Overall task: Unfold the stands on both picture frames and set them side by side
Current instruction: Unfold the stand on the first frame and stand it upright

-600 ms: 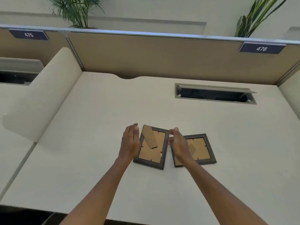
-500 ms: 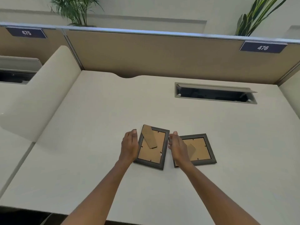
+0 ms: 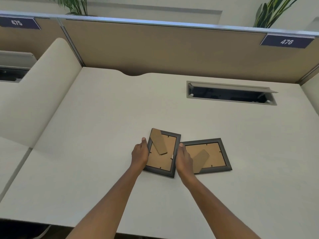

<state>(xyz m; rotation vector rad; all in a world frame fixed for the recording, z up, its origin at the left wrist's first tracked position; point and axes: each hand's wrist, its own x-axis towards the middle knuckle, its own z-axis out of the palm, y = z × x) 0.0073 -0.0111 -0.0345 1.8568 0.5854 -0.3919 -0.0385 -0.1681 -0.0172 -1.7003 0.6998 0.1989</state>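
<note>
Two dark picture frames lie face down on the white desk, brown backs up. The left frame [image 3: 162, 163] stands in portrait turn, its cardboard stand [image 3: 158, 141] folded flat along the back. My left hand [image 3: 140, 155] presses its left edge and my right hand [image 3: 183, 159] its right edge, so both hands grip this frame between them. The right frame [image 3: 214, 152] lies in landscape turn just beyond my right hand, its stand [image 3: 200, 160] also flat; my right hand covers its left end.
An open cable hatch [image 3: 231, 94] is sunk into the desk at the back right. A tan partition wall [image 3: 164, 49] closes the far side, and a cream divider [image 3: 39, 90] rises along the left. The near desk edge [image 3: 103, 226] runs below my forearms.
Both hands have come in from just above the left frame and now press against its two long edges. The frames themselves have not shifted.
</note>
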